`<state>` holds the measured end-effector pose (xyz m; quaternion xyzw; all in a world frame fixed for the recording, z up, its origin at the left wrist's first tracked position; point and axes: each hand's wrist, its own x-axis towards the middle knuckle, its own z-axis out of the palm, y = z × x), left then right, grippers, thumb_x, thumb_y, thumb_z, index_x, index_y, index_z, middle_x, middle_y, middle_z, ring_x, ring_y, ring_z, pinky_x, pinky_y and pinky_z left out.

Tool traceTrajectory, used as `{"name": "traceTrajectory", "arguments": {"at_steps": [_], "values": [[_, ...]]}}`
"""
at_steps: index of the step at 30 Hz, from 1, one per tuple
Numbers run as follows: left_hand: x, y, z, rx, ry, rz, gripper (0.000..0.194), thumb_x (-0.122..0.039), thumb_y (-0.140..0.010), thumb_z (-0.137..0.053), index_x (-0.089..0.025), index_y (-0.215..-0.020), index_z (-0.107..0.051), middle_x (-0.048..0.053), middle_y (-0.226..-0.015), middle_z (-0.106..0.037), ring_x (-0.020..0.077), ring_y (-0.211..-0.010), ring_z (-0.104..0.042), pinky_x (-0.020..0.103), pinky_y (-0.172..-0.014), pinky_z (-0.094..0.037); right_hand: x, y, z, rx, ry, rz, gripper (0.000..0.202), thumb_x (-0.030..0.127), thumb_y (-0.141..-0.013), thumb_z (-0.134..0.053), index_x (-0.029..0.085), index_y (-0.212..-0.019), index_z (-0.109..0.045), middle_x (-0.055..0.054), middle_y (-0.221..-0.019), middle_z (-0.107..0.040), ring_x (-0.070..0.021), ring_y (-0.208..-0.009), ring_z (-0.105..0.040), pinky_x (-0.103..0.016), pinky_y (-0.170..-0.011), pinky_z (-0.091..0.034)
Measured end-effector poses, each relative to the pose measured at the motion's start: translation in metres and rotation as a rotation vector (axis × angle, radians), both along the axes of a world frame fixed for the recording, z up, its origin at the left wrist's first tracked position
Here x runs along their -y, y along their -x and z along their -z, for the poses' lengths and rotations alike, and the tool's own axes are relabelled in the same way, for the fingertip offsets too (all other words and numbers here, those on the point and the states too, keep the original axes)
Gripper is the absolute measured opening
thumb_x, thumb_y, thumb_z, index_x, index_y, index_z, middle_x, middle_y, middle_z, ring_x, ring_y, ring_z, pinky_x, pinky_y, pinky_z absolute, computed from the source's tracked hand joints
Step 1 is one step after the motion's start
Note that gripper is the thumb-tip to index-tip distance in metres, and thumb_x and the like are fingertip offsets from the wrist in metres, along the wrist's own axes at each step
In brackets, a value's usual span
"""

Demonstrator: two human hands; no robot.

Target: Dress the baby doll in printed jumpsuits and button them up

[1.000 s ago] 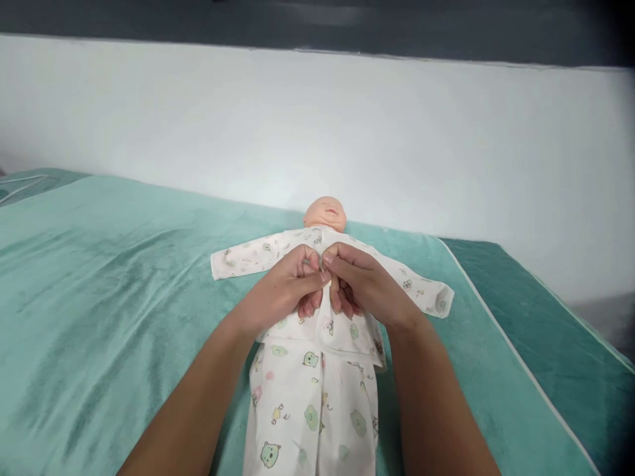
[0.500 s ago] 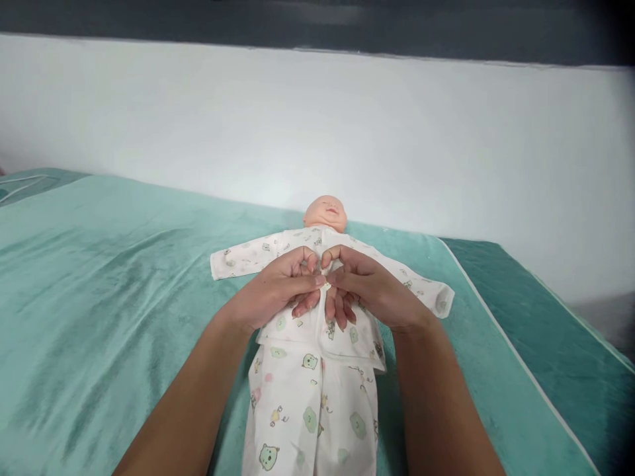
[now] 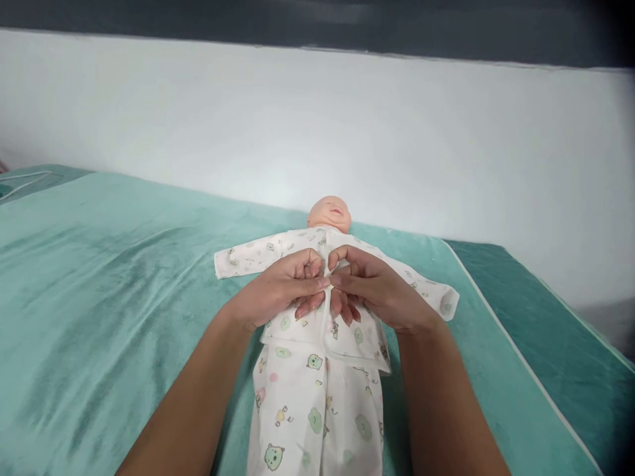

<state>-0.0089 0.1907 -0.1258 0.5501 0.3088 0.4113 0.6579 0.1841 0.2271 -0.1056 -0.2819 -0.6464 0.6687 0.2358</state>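
A baby doll (image 3: 329, 213) lies on its back, dressed in a white printed jacket (image 3: 302, 334) and matching trousers (image 3: 292, 410). Over the chest, my left hand (image 3: 292, 281) pinches the jacket's front edge between thumb and index finger. My right hand (image 3: 370, 284) pinches the same front edge from the other side, its thumb tip meeting the left one. Both hands curl their other fingers against the cloth. Whatever fastener lies between the fingertips is hidden. The jacket's sleeves stretch out to either side, beyond my wrists.
A light green blanket (image 3: 124, 277) with soft creases spreads under the doll. Darker green cloth (image 3: 540, 317) borders it on the right behind a white seam. A white wall (image 3: 297, 119) rises just behind the doll's head, with a dark band along its top.
The view has shifted slightly, so the doll appears a little further right. My thumbs now press closer together, covering the small pale spot that showed between them on the jacket front.
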Motion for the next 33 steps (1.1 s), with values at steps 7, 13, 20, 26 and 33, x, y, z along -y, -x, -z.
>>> {"name": "traceTrajectory", "arguments": {"at_steps": [7, 13, 20, 26, 33], "values": [[-0.002, 0.0, 0.003, 0.018, -0.028, 0.013, 0.029, -0.032, -0.089, -0.063, -0.022, -0.08, -0.037, -0.007, -0.053, -0.053, 0.007, -0.043, -0.045, 0.021, -0.048, -0.035, -0.001, -0.001, 0.0, -0.041, 0.112, 0.017, 0.018, 0.03, -0.089, -0.063, 0.023, -0.097, -0.049, 0.001, -0.062, -0.069, -0.0096, -0.046, -0.057, -0.018, -0.046, -0.044], [0.001, 0.002, 0.0, -0.025, -0.018, 0.089, 0.023, -0.03, -0.09, -0.061, -0.021, -0.083, -0.042, -0.003, -0.063, -0.061, 0.0075, -0.047, -0.051, 0.021, -0.048, -0.039, -0.002, -0.001, -0.001, -0.013, 0.145, -0.001, 0.013, 0.029, -0.09, -0.061, 0.022, -0.094, -0.05, 0.004, -0.056, -0.064, -0.0075, -0.04, -0.05, -0.015, -0.039, -0.034], [0.004, 0.017, -0.004, -0.171, -0.004, 0.183, 0.022, -0.032, -0.09, -0.06, -0.017, -0.106, -0.064, 0.0, -0.066, -0.063, 0.0079, -0.045, -0.052, 0.021, -0.043, -0.041, 0.0, -0.006, -0.006, -0.043, 0.008, 0.165, 0.009, 0.03, -0.091, -0.058, 0.023, -0.092, -0.053, 0.008, -0.049, -0.051, -0.0053, -0.036, -0.033, -0.017, -0.037, -0.023], [-0.004, 0.013, 0.002, -0.123, -0.155, -0.266, 0.023, -0.031, -0.091, -0.058, -0.02, -0.107, -0.069, 0.001, -0.076, -0.063, 0.0114, -0.064, -0.06, 0.023, -0.055, -0.048, -0.001, 0.015, 0.002, -0.154, -0.359, 0.571, 0.005, 0.026, -0.088, -0.062, 0.023, -0.09, -0.059, -0.001, -0.099, -0.068, -0.0142, -0.089, -0.065, -0.028, -0.08, -0.051], [-0.019, -0.006, 0.025, -0.517, -0.62, -0.714, 0.028, -0.026, -0.096, -0.048, -0.023, -0.116, -0.067, 0.005, -0.132, -0.062, 0.0197, -0.128, -0.05, 0.039, -0.111, -0.039, -0.008, 0.028, 0.019, 0.349, -0.795, 0.576, 0.034, 0.03, -0.092, -0.052, 0.026, -0.125, -0.059, -0.006, -0.137, -0.059, -0.0241, -0.13, -0.051, -0.046, -0.111, -0.038]]}}
